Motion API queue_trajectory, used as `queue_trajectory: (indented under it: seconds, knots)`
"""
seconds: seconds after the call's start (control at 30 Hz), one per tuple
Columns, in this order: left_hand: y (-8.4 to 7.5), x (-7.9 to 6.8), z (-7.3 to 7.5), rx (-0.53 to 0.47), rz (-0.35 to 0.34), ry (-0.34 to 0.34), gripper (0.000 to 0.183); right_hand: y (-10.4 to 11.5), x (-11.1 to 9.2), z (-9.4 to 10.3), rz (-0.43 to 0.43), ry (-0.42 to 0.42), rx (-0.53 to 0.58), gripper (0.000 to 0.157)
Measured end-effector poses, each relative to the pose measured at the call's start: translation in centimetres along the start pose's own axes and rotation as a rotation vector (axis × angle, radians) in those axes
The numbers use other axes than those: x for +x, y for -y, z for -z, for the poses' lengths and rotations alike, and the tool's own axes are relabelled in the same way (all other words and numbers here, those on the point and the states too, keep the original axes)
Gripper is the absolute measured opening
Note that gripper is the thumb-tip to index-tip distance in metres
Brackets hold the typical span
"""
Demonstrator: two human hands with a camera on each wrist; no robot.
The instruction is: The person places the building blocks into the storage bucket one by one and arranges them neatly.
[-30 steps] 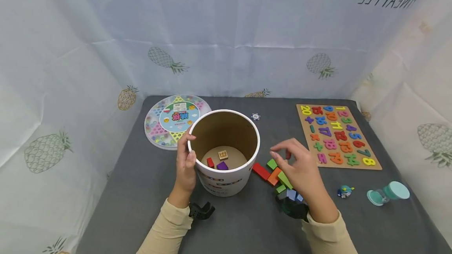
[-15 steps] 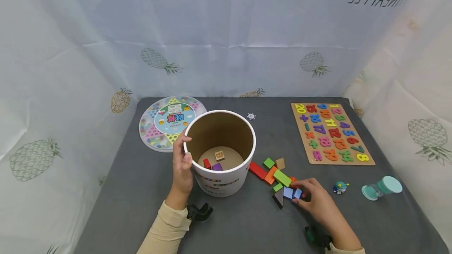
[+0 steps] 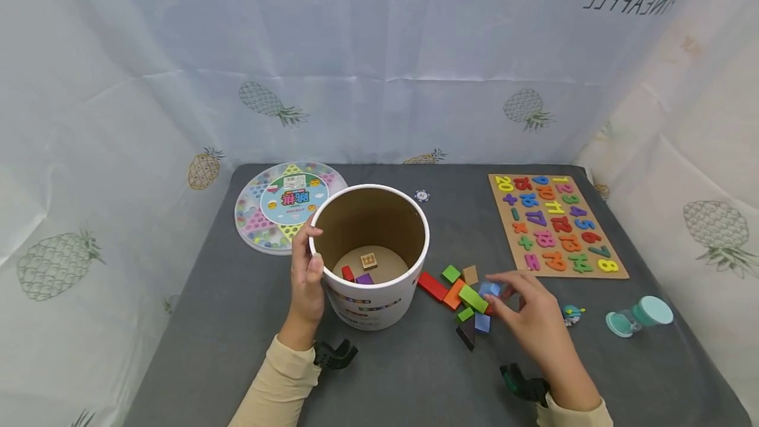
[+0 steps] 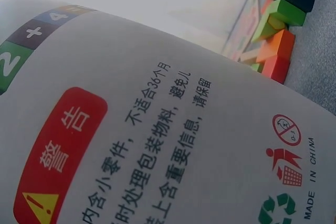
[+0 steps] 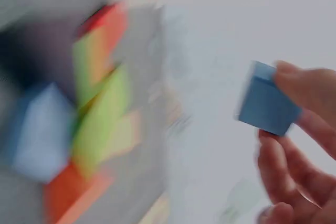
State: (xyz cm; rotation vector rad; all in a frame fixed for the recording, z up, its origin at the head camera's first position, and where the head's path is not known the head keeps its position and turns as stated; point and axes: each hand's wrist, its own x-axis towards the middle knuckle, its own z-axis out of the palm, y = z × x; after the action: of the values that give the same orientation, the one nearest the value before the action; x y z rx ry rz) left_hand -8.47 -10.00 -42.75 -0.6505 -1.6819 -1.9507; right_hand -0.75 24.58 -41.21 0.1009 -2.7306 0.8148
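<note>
My left hand (image 3: 306, 282) grips the rim of a large white bucket (image 3: 379, 305) on its left side, thumb outside and fingers at the edge. Inside on the bucket's floor lie a red block (image 3: 347, 273), a purple block (image 3: 364, 279) and a tan block (image 3: 369, 261). My right hand (image 3: 530, 308) pinches a blue block (image 5: 270, 100) between thumb and fingers, above the pile to the bucket's right. That pile has a red block (image 3: 433, 286), a lime block (image 3: 474, 298), an orange block (image 3: 453, 295), a dark triangular block (image 3: 466, 333) and a second blue block (image 3: 483, 323).
A round Chinese checkers box (image 3: 290, 206) lies behind the bucket at left. A number puzzle board (image 3: 557, 226) sits at the back right. Beyond my right hand are a small toy figure (image 3: 572, 314) and a teal sand timer (image 3: 640, 317). A poker chip (image 3: 421, 196) lies behind the bucket.
My right hand came down to the right side of the pile, took hold of a blue block and lifted it up and slightly away. The left hand keeps its grip on the bucket.
</note>
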Motion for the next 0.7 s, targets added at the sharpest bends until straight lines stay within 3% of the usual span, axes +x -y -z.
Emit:
queue_trajectory:
  seconds: [0.2,0.37,0.5,0.7]
  knots:
    - [0.1,0.2,0.1,-0.016,-0.003,0.022,0.05,6.7,3.3,1.2,0.216,-0.202,0.196,0.043]
    - [0.0,0.0,0.2,-0.008,-0.004,0.021,0.048,11.0,5.6,0.0,0.394,-0.172,0.313,0.041]
    - [0.0,-0.2,0.3,0.017,0.007,0.023,0.046,12.9,7.3,-1.6,0.404,-0.121,0.365,0.036]
    - [-0.2,-0.4,0.3,0.059,0.022,0.024,0.047,13.6,8.9,-3.2,0.306,-0.006,0.392,0.032]
